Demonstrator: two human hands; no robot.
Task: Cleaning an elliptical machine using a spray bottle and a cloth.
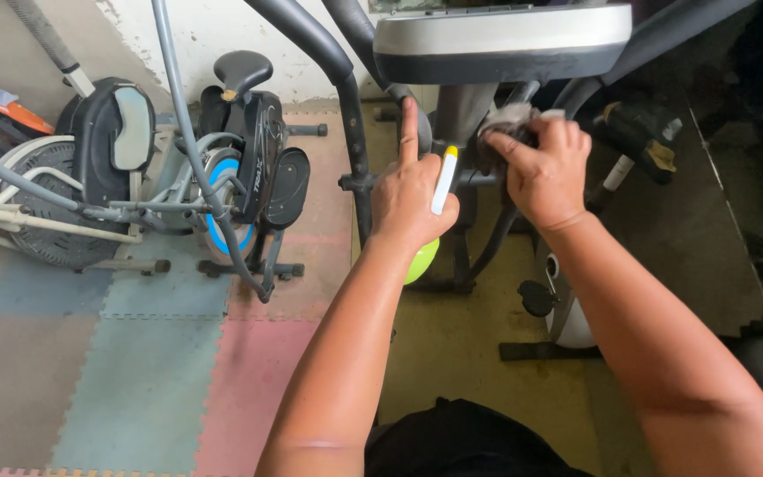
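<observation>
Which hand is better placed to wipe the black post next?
Probably the right hand: it presses the crumpled grey cloth against the black metal post. The left hand grips a lime-green spray bottle, forefinger pointing up.

My left hand (410, 199) holds a spray bottle (430, 221), lime green in the body with a white trigger tipped yellow. At one o'clock my right hand (545, 168) presses a grey rag (503, 119) to a black frame post (461, 115). The console (501, 40) above is silver-grey over black. At nine o'clock the elliptical trainer (222, 168) is black and grey, with a blue ring on its wheel. The floor mats (161, 371) are a patchwork of pale green, pink and blue-grey.
</observation>
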